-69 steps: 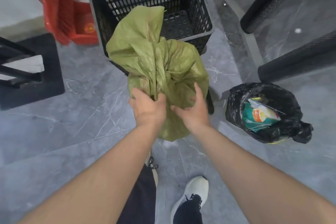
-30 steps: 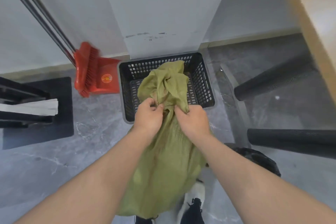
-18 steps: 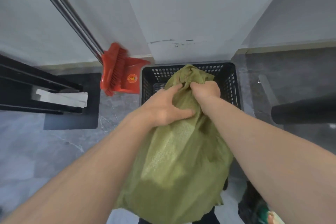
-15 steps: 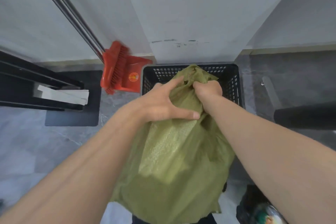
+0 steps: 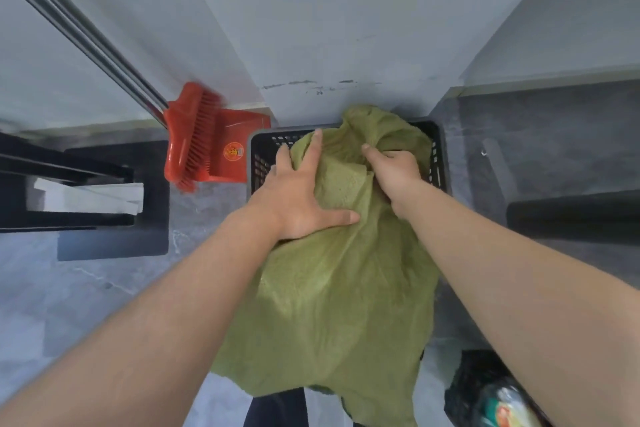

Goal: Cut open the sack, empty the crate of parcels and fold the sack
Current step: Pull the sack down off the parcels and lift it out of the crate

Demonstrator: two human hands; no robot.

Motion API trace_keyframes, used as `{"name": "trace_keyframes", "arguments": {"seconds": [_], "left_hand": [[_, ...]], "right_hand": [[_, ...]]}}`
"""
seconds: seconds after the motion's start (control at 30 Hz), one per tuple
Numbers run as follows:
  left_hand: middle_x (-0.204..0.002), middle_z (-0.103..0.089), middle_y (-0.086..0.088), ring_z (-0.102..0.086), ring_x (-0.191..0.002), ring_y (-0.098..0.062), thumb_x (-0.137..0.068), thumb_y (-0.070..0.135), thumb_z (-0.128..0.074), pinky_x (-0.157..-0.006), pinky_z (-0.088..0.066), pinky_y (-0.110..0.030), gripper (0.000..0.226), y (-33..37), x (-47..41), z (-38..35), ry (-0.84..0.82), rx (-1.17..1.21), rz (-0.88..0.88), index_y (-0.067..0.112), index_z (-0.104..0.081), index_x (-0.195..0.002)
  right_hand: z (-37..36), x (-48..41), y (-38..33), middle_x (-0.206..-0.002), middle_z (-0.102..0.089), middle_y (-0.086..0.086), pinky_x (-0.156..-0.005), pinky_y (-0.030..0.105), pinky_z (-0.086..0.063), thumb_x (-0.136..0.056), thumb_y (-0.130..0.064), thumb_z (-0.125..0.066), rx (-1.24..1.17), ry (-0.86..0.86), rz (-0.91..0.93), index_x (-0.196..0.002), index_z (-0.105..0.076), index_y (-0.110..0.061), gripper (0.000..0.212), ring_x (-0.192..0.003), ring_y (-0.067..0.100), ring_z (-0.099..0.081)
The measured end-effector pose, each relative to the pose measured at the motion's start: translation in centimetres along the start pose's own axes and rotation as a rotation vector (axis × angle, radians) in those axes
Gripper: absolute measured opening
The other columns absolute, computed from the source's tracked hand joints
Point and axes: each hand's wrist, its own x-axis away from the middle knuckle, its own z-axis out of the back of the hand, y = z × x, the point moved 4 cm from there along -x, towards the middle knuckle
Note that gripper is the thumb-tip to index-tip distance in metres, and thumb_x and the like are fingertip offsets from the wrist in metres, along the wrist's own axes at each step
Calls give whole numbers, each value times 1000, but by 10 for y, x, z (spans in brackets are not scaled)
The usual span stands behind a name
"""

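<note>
A green woven sack (image 5: 339,295) hangs in front of me, held up above the black plastic crate (image 5: 263,149) that stands against the wall. My left hand (image 5: 298,191) lies flat on the sack's upper left side with fingers spread and straight. My right hand (image 5: 394,170) grips a bunched fold near the sack's top. The sack hides most of the crate and its inside. No parcels show.
A red broom and dustpan (image 5: 204,146) lean on the wall left of the crate. A black rack (image 5: 86,198) stands at far left. A black bin bag (image 5: 491,395) with rubbish sits at lower right. Dark padded bars (image 5: 571,218) lie on the right.
The sack has been lifted higher off the floor. My left hand has gone from gripping the neck to lying flat and spread on the fabric, while my right hand keeps its hold on top.
</note>
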Motion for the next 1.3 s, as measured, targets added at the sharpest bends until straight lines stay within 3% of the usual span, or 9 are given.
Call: {"name": "trace_keyframes", "arguments": {"seconds": [0.13,0.27,0.47,0.6,0.73,0.9,1.07,1.17,1.3], "left_hand": [[-171,17,-24,-14,-157,-47,-81,77,-65,-127,-21,-53,119,0,-15,7,-63,-88,181,50,23,-157],[-173,-11,-19,-19,-158,-37,-98,68,-47,-125,-23,-47,86,-1,-27,17,-92,-126,230,34,-7,-167],[-174,-18,-5,-21,-159,-29,-89,76,-55,-127,-20,-41,102,-10,-20,6,-326,-227,210,22,-16,-167],[-173,-19,1,-22,-158,-23,-82,67,-74,-126,-22,-39,112,-29,-6,-20,-482,-202,105,30,-12,-167],[-175,5,8,2,-161,-33,-85,70,-68,-128,-9,-52,111,-62,6,-75,-552,-273,85,41,4,-165],[-167,27,19,26,-156,-34,-84,79,-56,-127,-5,-63,105,-88,-11,-118,-333,-232,86,57,17,-155],[-171,19,17,23,-156,-39,-84,88,-41,-125,-5,-67,96,-76,-43,-122,-344,-275,124,57,14,-157],[-173,16,13,22,-157,-39,-87,88,-35,-127,2,-63,93,-71,-57,-123,-344,-303,142,53,11,-159],[-175,10,-1,12,-160,-29,-96,81,-23,-127,13,-52,85,-59,-75,-127,-350,-374,99,42,8,-164]], "right_hand": [[6,7,0,-106,-75,1,-97,42,-56,-83,-63,-60,87,-47,34,-107,-78,-22,51,-98,26,-70],[12,12,11,-105,-75,-3,-102,40,-51,-93,-60,-54,203,-114,76,-105,-78,-21,47,-103,24,-68],[16,23,49,-138,-65,-2,-113,45,-43,-93,-58,-56,305,-213,8,-131,-70,-24,53,-127,25,-59],[11,36,77,-165,-33,-5,-124,45,-25,-94,-64,-55,331,-357,-68,-160,-36,-30,77,-151,23,-32],[-4,41,106,-172,-12,-9,-124,45,-16,-99,-64,-45,424,-454,-100,-164,-11,-40,77,-157,22,-17],[-32,34,122,-171,-16,-9,-125,39,-14,-106,-62,-29,381,-450,14,-164,-9,-39,66,-157,20,-16],[-15,20,140,-126,-62,10,-95,35,-41,-109,-35,-40,373,120,217,-122,-70,-12,39,-117,32,-59],[17,26,167,-113,-57,10,-88,42,-46,-101,-26,-49,438,557,170,-103,-70,-16,23,-92,34,-59],[48,37,214,-120,-56,19,-98,52,-46,-102,-31,-48,388,685,-101,-114,-63,-13,27,-106,43,-60]]}}
